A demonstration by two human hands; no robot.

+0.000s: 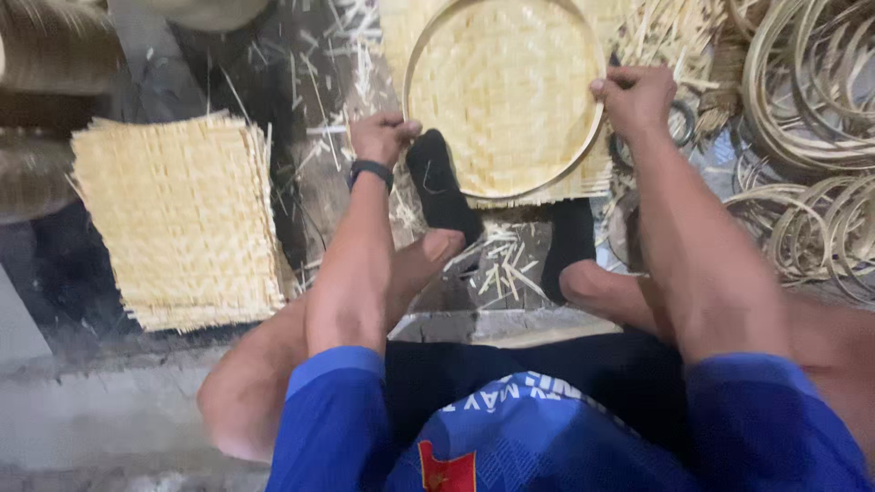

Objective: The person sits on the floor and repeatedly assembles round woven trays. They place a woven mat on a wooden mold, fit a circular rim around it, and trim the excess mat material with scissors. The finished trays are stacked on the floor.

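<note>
A round bamboo hoop (412,64) lies pressed onto a square woven bamboo mat (501,87) on the floor ahead of me. My left hand (383,135) is closed on the hoop's lower left rim, a dark band on its wrist. My right hand (633,96) grips the hoop's right rim where it meets the mat. Both my feet in black socks (442,182) press on the mat's near edge.
A stack of woven bamboo mats (182,219) lies on the left. Several loose bamboo hoops (811,100) are piled on the right. Bamboo offcuts (501,269) litter the dark floor between my feet. A concrete step (109,401) runs under my legs.
</note>
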